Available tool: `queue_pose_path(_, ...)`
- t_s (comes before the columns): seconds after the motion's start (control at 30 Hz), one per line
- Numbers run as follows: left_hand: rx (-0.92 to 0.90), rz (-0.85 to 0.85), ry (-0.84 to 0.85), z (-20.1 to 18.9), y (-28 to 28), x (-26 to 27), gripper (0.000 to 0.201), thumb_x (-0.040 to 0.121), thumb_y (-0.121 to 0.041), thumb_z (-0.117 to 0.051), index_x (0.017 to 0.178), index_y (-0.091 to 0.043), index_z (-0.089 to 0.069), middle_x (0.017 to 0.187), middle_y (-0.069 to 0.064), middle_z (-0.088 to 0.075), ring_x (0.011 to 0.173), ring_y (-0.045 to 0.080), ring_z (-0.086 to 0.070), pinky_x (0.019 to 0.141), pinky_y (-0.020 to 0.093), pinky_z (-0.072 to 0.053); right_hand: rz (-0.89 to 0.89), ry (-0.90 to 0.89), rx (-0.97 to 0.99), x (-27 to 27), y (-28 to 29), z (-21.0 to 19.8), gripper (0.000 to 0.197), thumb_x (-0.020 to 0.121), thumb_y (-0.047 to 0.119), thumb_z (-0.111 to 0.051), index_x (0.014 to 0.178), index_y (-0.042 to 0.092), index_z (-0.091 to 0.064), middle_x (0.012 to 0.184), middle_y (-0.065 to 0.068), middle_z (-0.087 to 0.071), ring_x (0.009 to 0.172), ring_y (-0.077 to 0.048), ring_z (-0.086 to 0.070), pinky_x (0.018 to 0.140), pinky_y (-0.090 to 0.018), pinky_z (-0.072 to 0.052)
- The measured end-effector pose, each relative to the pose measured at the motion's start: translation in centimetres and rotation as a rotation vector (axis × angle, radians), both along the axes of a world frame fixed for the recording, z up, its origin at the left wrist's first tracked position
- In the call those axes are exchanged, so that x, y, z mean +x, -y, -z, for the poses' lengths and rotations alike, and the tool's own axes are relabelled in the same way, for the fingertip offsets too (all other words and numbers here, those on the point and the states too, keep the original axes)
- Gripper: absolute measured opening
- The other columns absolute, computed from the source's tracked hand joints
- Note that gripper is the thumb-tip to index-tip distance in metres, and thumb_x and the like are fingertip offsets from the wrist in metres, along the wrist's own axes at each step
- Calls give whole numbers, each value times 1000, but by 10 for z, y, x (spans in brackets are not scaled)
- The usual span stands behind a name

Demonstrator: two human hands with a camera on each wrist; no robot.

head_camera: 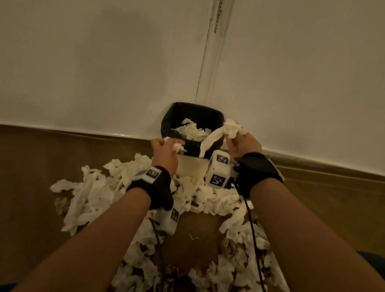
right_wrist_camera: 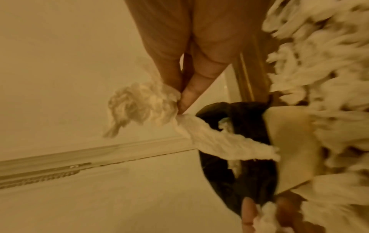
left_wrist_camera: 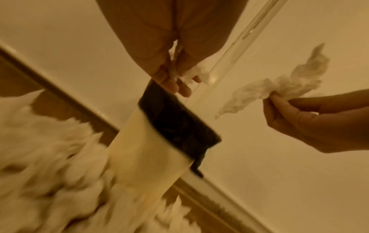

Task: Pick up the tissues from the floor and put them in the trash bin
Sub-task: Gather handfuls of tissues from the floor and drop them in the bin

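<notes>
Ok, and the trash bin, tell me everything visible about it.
The trash bin stands upright on the floor in the corner, against the wall. Its body looks like pale cream plastic, with a black bag liner folded over the rim. Crumpled white tissues already lie inside. Loose tissues are heaped against its front. A long tissue from the right hand dangles over its rim.

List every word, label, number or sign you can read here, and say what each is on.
No readable words or numbers in any view.
Right wrist camera: black-and-white square marker patterns on two faces, no letters.
Left wrist camera: a similar marker on top, another on the block below; blurred, no text.
Bin, tissues, wall: no print.
</notes>
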State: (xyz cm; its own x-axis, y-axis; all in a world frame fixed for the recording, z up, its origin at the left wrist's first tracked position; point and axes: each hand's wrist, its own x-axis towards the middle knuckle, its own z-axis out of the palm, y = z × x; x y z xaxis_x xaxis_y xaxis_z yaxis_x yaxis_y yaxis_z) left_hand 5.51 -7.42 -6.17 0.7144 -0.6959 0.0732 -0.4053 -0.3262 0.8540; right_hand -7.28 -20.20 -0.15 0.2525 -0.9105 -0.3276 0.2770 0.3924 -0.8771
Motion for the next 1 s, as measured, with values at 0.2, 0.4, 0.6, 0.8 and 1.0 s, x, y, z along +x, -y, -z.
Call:
queue_pose_path(0.2, -193, -61, 95, -67, 49, 41, 16, 88, -20, -59, 102, -14, -64, 100, 7, -65, 92, 22, -59, 78, 26, -45, -10, 202, -84, 32, 36, -48, 45, 99, 3, -36, 143, 4, -29, 144, -19, -39, 129, -31, -45, 73, -15, -51)
queue_pose_path(0.4, -103, -56, 76, -53, 85, 56, 21, 85, -18, -63, 106, -13, -63, 104, 8, -66, 96, 23, -60, 78, 24, -42, -13, -110, -184, 48, 64, -14, 36, 92, -1, -48, 127, -10, -48, 133, -25, -51, 120, -34, -53, 72, -16, -51)
queue_pose_path(0.6, 132, 116, 74, -24, 92, 57, 42, 88, -17, -58, 129, -19, -52, 130, 7, -55, 117, 23, -53, 95, 27, -41, -230, -690, -351, 55, 66, 39, 31, 93, 9, -52, 121, 0, -60, 122, -15, -62, 113, -27, -58, 75, -10, -38)
queue_pose_path(0.8, 43, 81, 130, -24, 84, 55, 39, 89, -17, -54, 128, -18, -55, 128, 6, -58, 114, 22, -55, 85, 17, -36, -225, -673, -418, 56, 65, 40, 35, 95, 1, -42, 127, 1, -56, 131, -13, -56, 119, -27, -54, 103, -23, -39)
queue_pose_path(1.0, -54, 42, 52, -13, 54, 33, 26, 91, -19, -49, 113, -20, -61, 100, 6, -61, 87, 17, -55, 77, 24, -42, -111, -518, -323, 30, 49, 42, 35, 94, 3, -42, 125, 6, -58, 122, -14, -60, 111, -29, -56, 102, -37, -45)
